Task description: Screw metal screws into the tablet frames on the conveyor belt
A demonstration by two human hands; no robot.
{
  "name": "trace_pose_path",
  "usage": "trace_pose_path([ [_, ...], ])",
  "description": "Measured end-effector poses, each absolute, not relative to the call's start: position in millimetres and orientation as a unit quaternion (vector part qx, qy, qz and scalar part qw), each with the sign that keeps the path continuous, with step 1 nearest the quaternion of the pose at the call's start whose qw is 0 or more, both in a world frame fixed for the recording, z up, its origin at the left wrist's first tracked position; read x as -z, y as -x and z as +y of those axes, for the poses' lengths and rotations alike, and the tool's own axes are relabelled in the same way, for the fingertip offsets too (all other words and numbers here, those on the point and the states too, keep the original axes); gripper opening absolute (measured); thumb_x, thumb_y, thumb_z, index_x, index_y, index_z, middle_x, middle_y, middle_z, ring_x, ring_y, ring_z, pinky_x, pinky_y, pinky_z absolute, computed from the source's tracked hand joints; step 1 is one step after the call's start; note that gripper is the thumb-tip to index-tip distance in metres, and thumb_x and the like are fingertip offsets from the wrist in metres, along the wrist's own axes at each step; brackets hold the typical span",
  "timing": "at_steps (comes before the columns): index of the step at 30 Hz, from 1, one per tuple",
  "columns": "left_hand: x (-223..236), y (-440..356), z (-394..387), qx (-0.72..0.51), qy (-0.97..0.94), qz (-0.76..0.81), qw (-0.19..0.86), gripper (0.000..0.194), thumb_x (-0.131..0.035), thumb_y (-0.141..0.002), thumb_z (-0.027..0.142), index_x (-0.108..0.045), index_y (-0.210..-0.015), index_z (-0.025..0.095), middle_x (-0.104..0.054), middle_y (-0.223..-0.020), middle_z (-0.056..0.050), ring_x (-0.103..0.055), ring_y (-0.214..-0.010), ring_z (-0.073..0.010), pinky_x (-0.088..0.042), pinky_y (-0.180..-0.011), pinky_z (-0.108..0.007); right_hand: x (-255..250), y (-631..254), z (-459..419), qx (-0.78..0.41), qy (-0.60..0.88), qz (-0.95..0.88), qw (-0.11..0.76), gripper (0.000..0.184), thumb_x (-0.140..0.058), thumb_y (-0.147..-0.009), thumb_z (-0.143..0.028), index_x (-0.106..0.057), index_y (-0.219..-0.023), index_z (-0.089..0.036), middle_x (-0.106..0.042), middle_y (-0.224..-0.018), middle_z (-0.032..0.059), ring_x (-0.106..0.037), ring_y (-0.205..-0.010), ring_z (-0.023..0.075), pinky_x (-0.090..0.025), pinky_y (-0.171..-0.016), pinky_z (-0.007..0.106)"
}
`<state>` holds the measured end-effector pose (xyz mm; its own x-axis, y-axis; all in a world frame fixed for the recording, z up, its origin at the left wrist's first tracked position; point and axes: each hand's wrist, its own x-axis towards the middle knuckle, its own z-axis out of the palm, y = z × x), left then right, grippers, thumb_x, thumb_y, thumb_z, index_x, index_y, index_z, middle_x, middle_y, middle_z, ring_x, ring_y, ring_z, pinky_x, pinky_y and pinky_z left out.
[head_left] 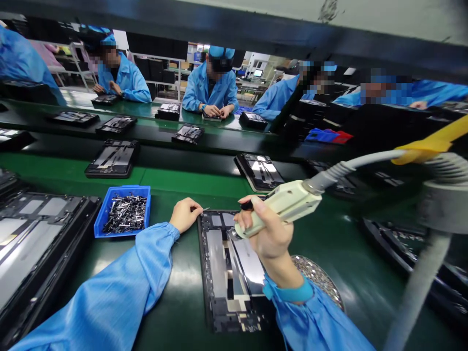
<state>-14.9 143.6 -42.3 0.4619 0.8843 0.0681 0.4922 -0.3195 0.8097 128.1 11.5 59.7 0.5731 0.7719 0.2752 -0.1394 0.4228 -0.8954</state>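
A tablet with its back off [218, 253] lies on the green bench in front of me, its inner plates and flex cables showing. At its top left corner is my left hand [185, 214], thumb and finger pinched on a small thin part [206, 209] whose kind is too small to tell. My right hand [272, 234] is wrapped round a cream electric screwdriver [292, 201], tilted over the tablet's upper right. The screwdriver's metal nose [233, 234] points down at the tablet; whether it touches is unclear. Beside my left forearm stands a blue bin [97, 226] of small black-and-silver parts [126, 213].
A round dish of small metal pieces [318, 278] sits partly behind my right wrist. Stacked tablets [47, 243] fill the left side. A grey post [420, 287] and the screwdriver's cable [365, 159] are at right. Across the line [161, 134], co-workers [210, 87] handle tablets.
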Motion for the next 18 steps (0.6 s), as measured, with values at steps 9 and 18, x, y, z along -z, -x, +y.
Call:
trace_pose_path([
  [9, 35, 13, 151, -0.203, -0.800, 0.421, 0.376, 0.014, -0.072, -0.085, 0.017, -0.085, -0.083, 0.021, -0.081, -0.089, -0.004, -0.073, -0.085, -0.0203, -0.055, -0.083, -0.028, -50, -117, 64, -0.298, 0.449, -0.356, 0.764, 0.032, -0.085, -0.074, -0.047, -0.069, -0.067, -0.020, -0.049, -0.039, -0.0064, -0.049, -0.037, 0.0127, -0.054, -0.045, 0.030],
  [18, 32, 7, 147, -0.178, -0.792, 0.457, 0.363, 0.015, -0.071, -0.082, 0.014, -0.085, -0.083, 0.020, -0.081, -0.090, -0.006, -0.074, -0.085, -0.0235, -0.055, -0.084, -0.031, -23, -104, 105, -0.303, 0.467, -0.355, 0.751, 0.034, -0.083, -0.072, -0.049, -0.067, -0.066, -0.019, -0.049, -0.039, -0.0072, -0.048, -0.035, 0.0116, -0.055, -0.045, 0.029],
])
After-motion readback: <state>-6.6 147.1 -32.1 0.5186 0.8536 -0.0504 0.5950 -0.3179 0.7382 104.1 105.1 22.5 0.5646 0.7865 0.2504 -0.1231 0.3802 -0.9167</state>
